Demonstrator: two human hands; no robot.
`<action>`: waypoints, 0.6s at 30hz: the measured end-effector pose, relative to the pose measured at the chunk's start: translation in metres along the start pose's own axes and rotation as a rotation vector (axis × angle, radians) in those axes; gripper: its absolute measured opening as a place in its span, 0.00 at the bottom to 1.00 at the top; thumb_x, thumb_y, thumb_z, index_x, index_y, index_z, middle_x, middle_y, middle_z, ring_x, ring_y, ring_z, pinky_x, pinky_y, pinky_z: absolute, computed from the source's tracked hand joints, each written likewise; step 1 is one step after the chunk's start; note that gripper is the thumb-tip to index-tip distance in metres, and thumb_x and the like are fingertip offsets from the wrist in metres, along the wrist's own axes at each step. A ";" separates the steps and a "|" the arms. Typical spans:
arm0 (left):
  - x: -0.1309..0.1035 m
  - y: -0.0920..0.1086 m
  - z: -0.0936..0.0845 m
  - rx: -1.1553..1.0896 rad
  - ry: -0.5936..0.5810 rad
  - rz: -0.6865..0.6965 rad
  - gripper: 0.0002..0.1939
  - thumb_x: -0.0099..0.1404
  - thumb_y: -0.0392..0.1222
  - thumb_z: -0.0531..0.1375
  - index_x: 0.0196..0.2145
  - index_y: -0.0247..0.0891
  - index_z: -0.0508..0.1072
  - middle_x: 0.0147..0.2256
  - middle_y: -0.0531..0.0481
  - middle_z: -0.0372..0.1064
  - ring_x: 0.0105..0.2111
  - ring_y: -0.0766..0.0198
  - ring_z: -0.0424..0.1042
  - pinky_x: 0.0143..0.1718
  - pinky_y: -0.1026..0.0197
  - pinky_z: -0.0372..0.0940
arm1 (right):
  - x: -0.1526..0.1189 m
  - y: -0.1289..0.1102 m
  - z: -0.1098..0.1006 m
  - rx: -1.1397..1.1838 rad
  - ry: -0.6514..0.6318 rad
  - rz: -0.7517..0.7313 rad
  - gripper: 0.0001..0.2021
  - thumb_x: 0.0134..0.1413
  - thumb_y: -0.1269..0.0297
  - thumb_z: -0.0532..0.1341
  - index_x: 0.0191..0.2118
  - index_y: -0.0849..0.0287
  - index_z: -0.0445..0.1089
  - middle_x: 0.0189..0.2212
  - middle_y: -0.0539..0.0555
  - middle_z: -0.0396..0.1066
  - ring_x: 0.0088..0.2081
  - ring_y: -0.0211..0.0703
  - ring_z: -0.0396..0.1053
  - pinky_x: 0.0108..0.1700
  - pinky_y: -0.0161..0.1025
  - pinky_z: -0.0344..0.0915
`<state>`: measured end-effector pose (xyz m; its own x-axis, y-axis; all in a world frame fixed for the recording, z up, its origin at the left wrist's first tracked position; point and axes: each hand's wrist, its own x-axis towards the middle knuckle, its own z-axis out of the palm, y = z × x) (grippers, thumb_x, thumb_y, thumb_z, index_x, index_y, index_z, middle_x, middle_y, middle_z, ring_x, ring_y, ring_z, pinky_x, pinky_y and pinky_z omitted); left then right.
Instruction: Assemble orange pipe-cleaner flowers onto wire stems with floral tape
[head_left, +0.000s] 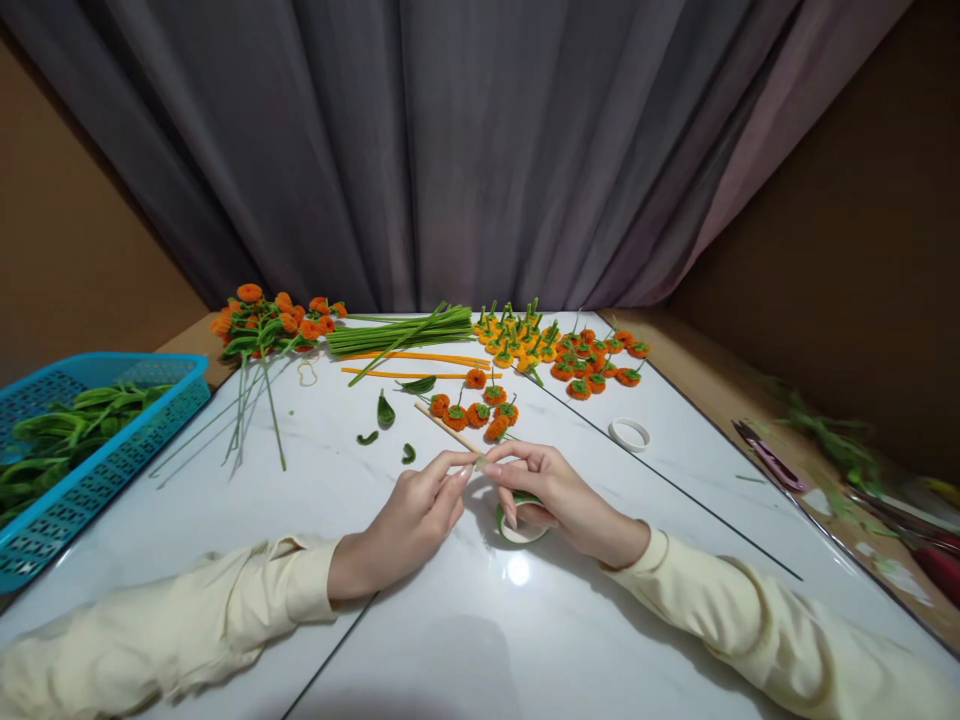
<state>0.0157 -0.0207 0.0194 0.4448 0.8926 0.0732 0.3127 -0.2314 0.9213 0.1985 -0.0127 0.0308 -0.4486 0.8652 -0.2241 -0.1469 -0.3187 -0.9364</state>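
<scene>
Pinching hands: both are nearly closed and meet tip to tip above the white table [615,640], at the near end of a thin tan stick [446,428].
Left hand [420,510]: thumb and forefinger are closed on the stick's near end, the other fingers folded beneath.
Right hand [559,495]: thumb and forefinger are brought together at the same end; the lower fingers curl about a roll of green tape [523,535]. Whether they pass through its core cannot be told.
Pale bit between the fingertips: probably tape, but too small to tell.
Good technique (judgement): a light left pinch lets the stick roll without wobbling; tape kept taut and slightly slanted should lie flat, with the roll free to turn.
Just beyond the stick: small orange flowers [478,415], with a dark green leaf [385,410] and curled green pieces [409,454] to the left.
Right of the flowers: a white ring [629,434], lying flat.
Far edge of the table: stemmed orange flowers [277,315], green stems [409,333], orange strips [420,357], yellow flowers [517,340] and more orange flowers [600,360].
Left margin: a blue basket [196,385] holding green leaves [82,420].
Right margin: a pink-handled tool [776,465].
Backdrop: a grey curtain [480,150].
</scene>
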 end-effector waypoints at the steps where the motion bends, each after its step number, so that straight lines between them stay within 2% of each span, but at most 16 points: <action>1: 0.000 0.001 0.000 0.006 0.000 0.000 0.18 0.69 0.45 0.47 0.50 0.33 0.66 0.16 0.61 0.52 0.16 0.72 0.51 0.18 0.68 0.49 | 0.000 0.000 0.001 0.006 0.002 0.001 0.14 0.48 0.57 0.65 0.34 0.62 0.66 0.13 0.46 0.64 0.11 0.25 0.46 0.13 0.28 0.34; 11: 0.000 -0.002 0.002 -0.158 -0.018 -0.054 0.20 0.69 0.48 0.47 0.52 0.33 0.64 0.14 0.63 0.48 0.13 0.73 0.47 0.16 0.69 0.47 | 0.000 0.002 0.001 0.047 0.013 0.006 0.14 0.48 0.57 0.65 0.34 0.63 0.66 0.13 0.45 0.64 0.11 0.25 0.42 0.14 0.30 0.34; 18: 0.002 -0.003 0.001 -0.086 0.009 0.004 0.19 0.69 0.46 0.48 0.49 0.32 0.67 0.15 0.61 0.50 0.15 0.73 0.49 0.17 0.69 0.49 | -0.001 0.000 0.000 0.047 -0.006 0.023 0.15 0.49 0.59 0.64 0.39 0.66 0.72 0.12 0.45 0.63 0.11 0.24 0.40 0.15 0.31 0.32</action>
<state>0.0165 -0.0191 0.0165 0.4382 0.8953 0.0797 0.2376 -0.2009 0.9504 0.1991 -0.0131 0.0309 -0.4572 0.8554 -0.2434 -0.1779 -0.3562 -0.9173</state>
